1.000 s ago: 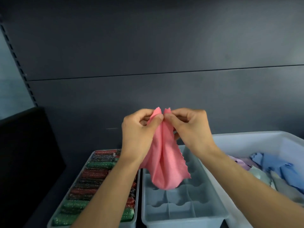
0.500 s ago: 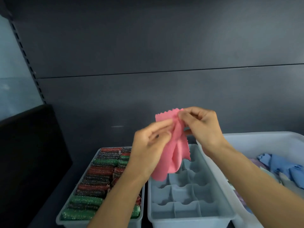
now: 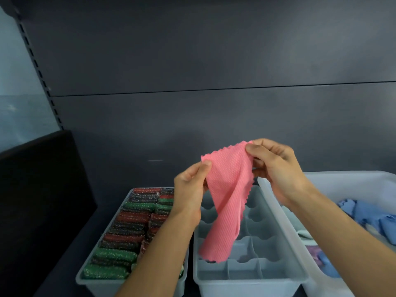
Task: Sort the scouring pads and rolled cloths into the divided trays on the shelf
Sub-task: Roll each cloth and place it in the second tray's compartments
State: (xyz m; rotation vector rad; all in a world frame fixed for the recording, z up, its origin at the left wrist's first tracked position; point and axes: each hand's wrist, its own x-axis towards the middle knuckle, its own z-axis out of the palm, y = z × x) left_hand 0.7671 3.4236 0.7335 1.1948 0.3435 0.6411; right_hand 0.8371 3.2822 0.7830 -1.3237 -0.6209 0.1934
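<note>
A pink textured cloth (image 3: 225, 200) with zigzag edges hangs spread between both hands above the shelf. My left hand (image 3: 189, 189) pinches its left top corner and my right hand (image 3: 276, 168) pinches its right top corner. The cloth's lower end dangles over the grey divided tray (image 3: 246, 277), whose visible compartments hold nothing. To the left, a second tray (image 3: 84, 279) is packed with rows of green, red and dark glittery scouring pads (image 3: 120, 239).
A large white bin (image 3: 342, 181) at the right holds loose blue, lilac and pale cloths (image 3: 368, 215). A dark panel (image 3: 42, 189) stands at the left. The grey back wall of the shelf rises behind the trays.
My hands have drawn apart, opening the pink cloth from a folded bunch into a spread sheet. The view has shifted a little to the left.
</note>
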